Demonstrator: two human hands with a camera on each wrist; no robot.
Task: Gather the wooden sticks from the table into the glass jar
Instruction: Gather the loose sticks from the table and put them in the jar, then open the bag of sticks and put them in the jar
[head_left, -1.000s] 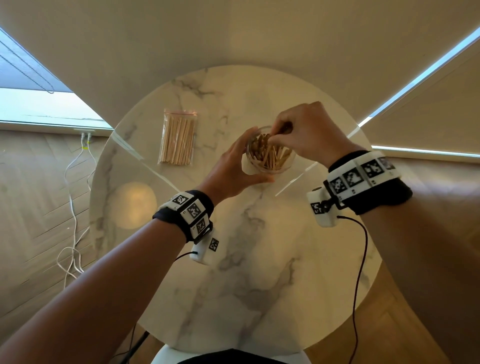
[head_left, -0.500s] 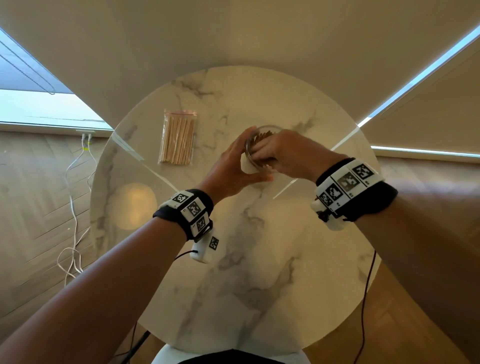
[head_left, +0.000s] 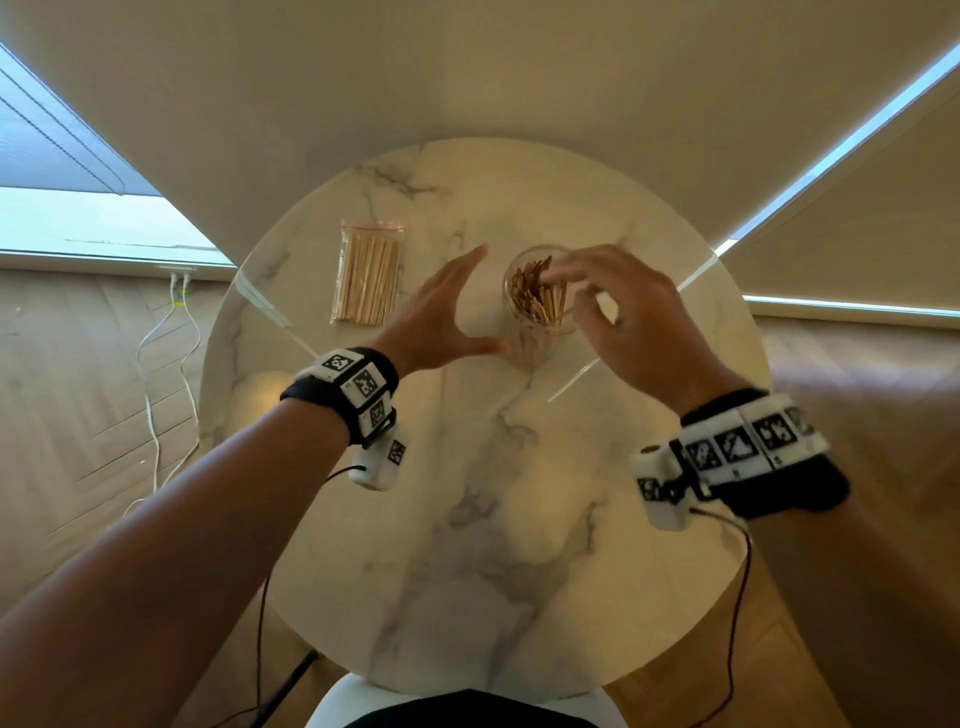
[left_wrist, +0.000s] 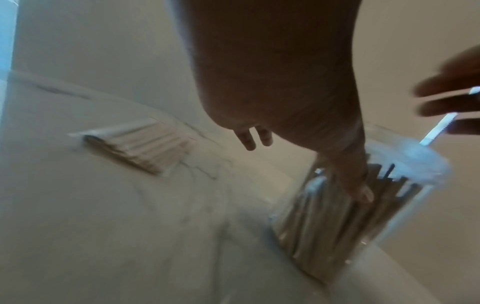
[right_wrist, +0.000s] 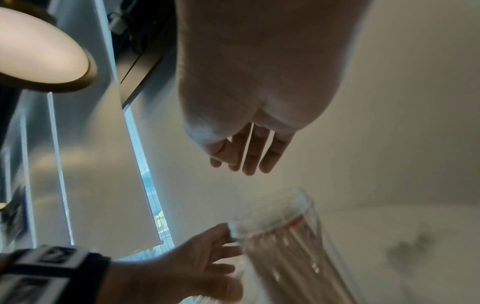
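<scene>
flanking glass jar (head_left: 540, 291), two empty hands

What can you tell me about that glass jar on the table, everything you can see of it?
The glass jar is clear, round and open-topped, and stands upright on the marble table. It is packed with wooden sticks that stand on end inside it. The left hand is spread open beside it, its thumb close to the wall; whether it touches is unclear. The right hand hovers over the far side, fingers relaxed, holding nothing. No lid shows.
</scene>
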